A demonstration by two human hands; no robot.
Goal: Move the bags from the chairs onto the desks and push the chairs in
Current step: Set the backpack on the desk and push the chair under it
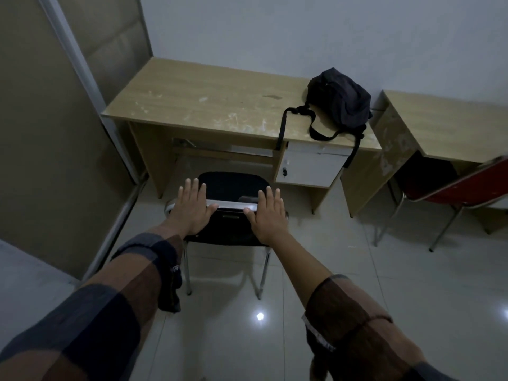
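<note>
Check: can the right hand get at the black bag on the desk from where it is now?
Probably yes. The right hand lies flat on the black chair back, fingers open, holding nothing. The black bag sits uncovered on the desk ahead, nothing between; likely needs a lean forward.

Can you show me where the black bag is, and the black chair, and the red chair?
black bag (339, 99): head view, on its bulging body, on the desk.
black chair (233, 185): head view, on its seat cushion.
red chair (450, 192): head view, on its red padding at the right edge.

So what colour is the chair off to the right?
Red, with a metal frame: the red chair at the right edge of the head view.
</note>
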